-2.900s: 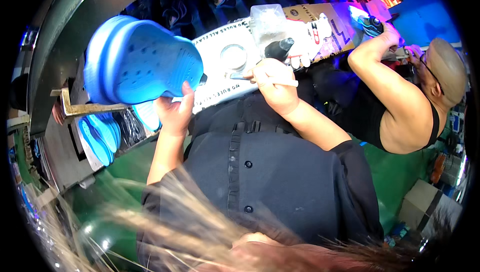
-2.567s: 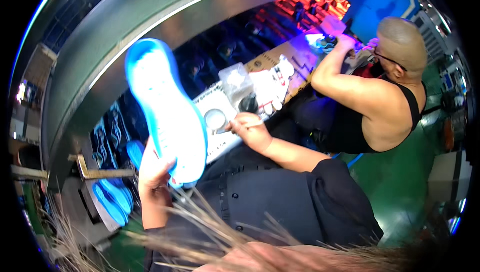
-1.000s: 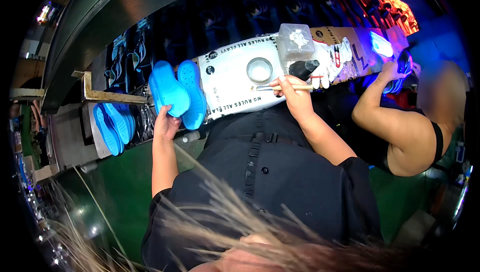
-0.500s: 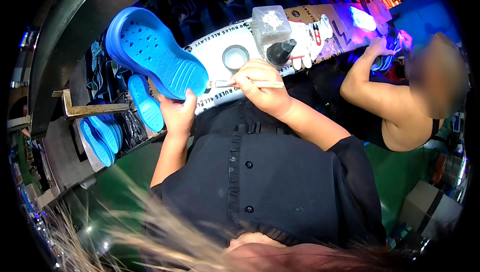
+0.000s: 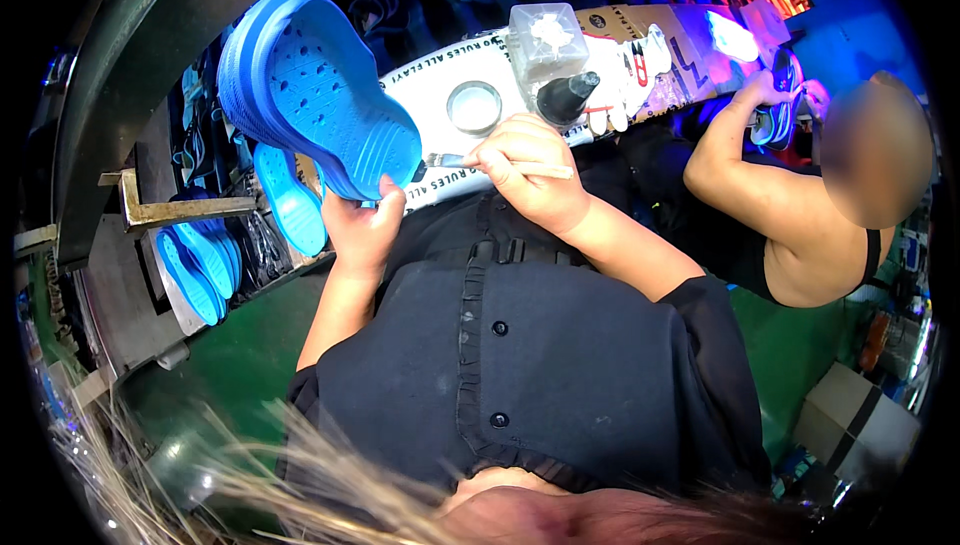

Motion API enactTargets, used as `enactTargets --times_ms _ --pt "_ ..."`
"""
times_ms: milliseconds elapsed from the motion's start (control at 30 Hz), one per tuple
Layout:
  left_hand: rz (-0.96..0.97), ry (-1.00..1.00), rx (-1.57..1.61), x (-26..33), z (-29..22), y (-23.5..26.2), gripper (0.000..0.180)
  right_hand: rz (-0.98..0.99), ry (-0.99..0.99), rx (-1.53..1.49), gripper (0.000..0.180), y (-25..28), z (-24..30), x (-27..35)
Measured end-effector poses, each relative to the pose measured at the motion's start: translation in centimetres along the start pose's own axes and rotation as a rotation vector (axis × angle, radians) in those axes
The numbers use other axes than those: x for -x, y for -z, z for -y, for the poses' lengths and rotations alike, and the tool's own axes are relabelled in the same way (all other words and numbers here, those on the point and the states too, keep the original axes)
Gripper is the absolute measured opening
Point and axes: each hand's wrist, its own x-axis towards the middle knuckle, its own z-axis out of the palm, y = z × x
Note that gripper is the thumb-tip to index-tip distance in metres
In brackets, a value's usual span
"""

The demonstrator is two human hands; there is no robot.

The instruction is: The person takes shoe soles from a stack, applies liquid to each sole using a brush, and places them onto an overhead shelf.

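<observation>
My left hand [image 5: 365, 230] grips the heel end of a thick blue foam shoe sole [image 5: 335, 85], its thumb at the heel edge. Holes dot the toe half of the sole, and ridges cross the heel. My right hand [image 5: 530, 170] is closed around the pale handle of a flat brush [image 5: 465, 161]. The bristles are at the heel's outer side; whether they touch it I cannot tell. Beyond my right hand stands a round cup [image 5: 473, 108] with whitish content. Beside it are a black nozzle bottle [image 5: 568, 99] and a clear plastic box [image 5: 547, 43].
White gloves [image 5: 625, 75] lie on the printed board. Another blue sole [image 5: 285, 200] and several more soles [image 5: 200, 265] lie at the left, near a metal bracket [image 5: 185, 213]. A curved metal frame [image 5: 110, 75] rises there. A co-worker [image 5: 790, 205] handles a shoe at the right.
The blue sole has tilted, showing more of its layered side wall, and its toe end has moved up slightly. The brush has shifted a little, its bristles now at the heel's side.
</observation>
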Motion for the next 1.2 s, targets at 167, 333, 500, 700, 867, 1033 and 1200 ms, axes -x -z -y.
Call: enactTargets --times_ms 167,333,500,700,867,1033,1200 --pt "-0.011 -0.064 0.022 -0.2 0.2 -0.4 0.027 0.04 0.099 0.043 0.011 -0.4 0.4 -0.5" --pt "-0.059 -0.107 -0.004 -0.2 0.5 -0.4 0.026 -0.036 0.119 0.056 0.009 -0.1 -0.2 -0.3" --pt "-0.078 -0.157 -0.017 -0.2 0.5 -0.8 0.025 0.007 0.148 0.079 0.007 -0.7 0.5 -0.5" --pt "-0.128 -0.211 -0.003 -0.3 1.3 -0.9 0.025 -0.017 0.162 0.023 0.007 -0.1 0.2 -0.4" --pt "-0.137 -0.228 0.033 -0.4 1.3 -1.1 0.025 -0.003 0.179 0.046 0.007 -0.6 0.5 -0.4" --pt "-0.128 -0.221 0.001 -0.5 1.4 -0.8 0.026 0.014 0.151 -0.002 0.011 -0.2 -0.3 0.0" --pt "-0.121 -0.229 0.016 -0.7 0.3 -1.1 0.026 -0.015 0.128 -0.04 0.013 -0.7 0.3 -0.2"
